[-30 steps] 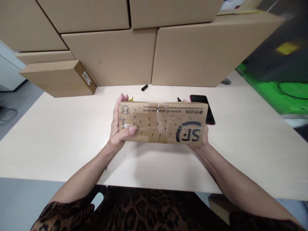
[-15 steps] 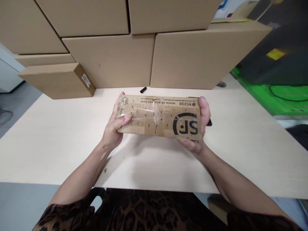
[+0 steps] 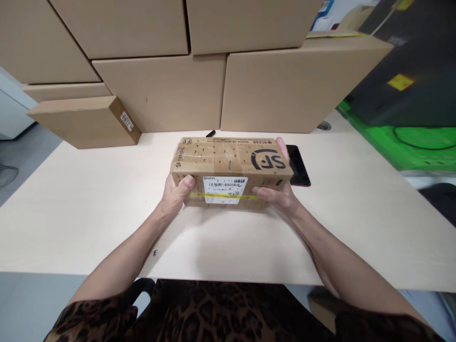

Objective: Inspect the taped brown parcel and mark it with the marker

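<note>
Between my two hands is a brown cardboard box [image 3: 235, 164] with black SF print and clear tape on its top. Its near side carries a white shipping label [image 3: 225, 190] crossed by a yellow strap [image 3: 199, 195]. My left hand [image 3: 174, 192] grips the left end, thumb on the near face. At the right end my right hand [image 3: 281, 192] is closed round the box, thumb on the near face and fingers partly hidden behind. A dark tablet or phone [image 3: 299, 166] lies just right of the box, partly covered by the hand.
Large cardboard boxes [image 3: 160, 95] stand stacked along the back of the pale table [image 3: 107, 213]. A flat carton [image 3: 81, 123] leans at back left. A small black piece [image 3: 211, 134] lies behind the held box. Past the right edge is a green surface [image 3: 409, 147].
The box has been tilted so its near side with the label now shows. My hands have shifted with it, thumbs now on the near face, and more of the dark device is visible.
</note>
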Tool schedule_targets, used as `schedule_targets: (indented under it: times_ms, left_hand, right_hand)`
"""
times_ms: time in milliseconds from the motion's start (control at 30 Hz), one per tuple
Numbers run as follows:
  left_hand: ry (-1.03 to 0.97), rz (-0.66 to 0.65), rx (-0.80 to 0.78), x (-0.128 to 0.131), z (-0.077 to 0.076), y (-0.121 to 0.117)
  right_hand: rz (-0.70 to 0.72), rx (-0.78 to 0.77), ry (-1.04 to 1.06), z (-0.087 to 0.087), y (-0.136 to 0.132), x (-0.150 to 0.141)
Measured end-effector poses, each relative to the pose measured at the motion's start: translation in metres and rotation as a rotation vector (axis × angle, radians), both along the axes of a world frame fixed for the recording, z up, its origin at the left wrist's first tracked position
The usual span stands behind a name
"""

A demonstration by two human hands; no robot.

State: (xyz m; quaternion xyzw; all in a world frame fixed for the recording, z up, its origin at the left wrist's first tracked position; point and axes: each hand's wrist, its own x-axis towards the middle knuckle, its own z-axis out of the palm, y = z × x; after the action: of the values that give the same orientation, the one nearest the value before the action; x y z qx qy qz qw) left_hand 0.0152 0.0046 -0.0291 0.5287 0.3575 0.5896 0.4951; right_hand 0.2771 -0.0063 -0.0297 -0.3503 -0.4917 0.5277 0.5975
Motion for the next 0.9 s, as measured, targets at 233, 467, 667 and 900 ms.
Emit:
schedule_targets:
  times_ms: [233, 467, 667, 900]
  left_hand:
    - [0.028, -0.089, -0.122, -0.011, 0.001, 0.002]
    - [-0.016, -0.132, -0.170, 0.001, 0.001, -0.003]
    - [-0.098, -0.137, -0.253, -0.007, 0.005, 0.005]
    - [-0.100, -0.231, -0.257, -0.014, 0.000, 0.006]
  right_hand:
    - [-0.069, -0.094, 0.121, -0.012, 0.004, -0.006]
    - [-0.031, -0.186, 0.156, -0.006, 0.006, 0.002]
    - [0.121, -0.171, 0.060, -0.005, 0.006, -0.003]
    - [0.076, -0.279, 0.149, -0.014, 0.009, -0.005]
